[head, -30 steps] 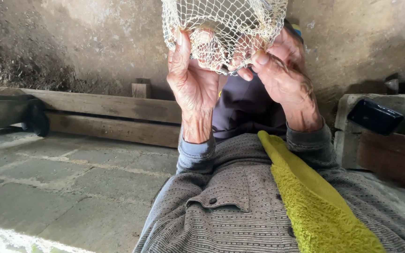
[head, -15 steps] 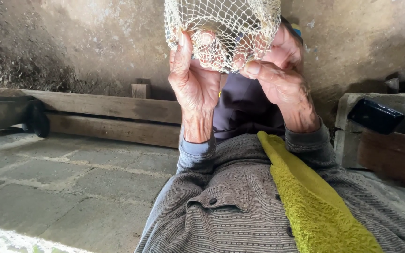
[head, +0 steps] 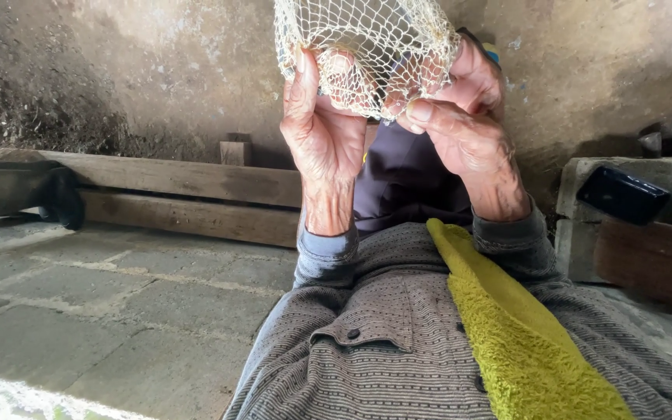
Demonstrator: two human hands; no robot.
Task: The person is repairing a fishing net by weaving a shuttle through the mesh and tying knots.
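Note:
A cream knotted net point(head: 367, 43) hangs from above the top edge of the head view. Both my hands are raised in front of me and grip its lower edge. My left hand point(head: 322, 128) holds the net's left side, palm toward me, thumb up along the mesh. My right hand point(head: 460, 117) pinches the mesh between thumb and fingers at the net's lower right. A small blue object point(head: 491, 53) peeks out behind my right hand; what it is cannot be made out.
A yellow-green towel point(head: 523, 334) lies across my grey striped jacket point(head: 367, 358). Wooden beams point(head: 188, 194) run along a rough wall point(head: 157, 70) over a stone slab floor point(head: 95, 303). A dark flat device point(head: 622, 194) rests on a ledge at right.
Both hands shifted slightly on the net, the right fingers working along the mesh edge. The net stays held up in the same place.

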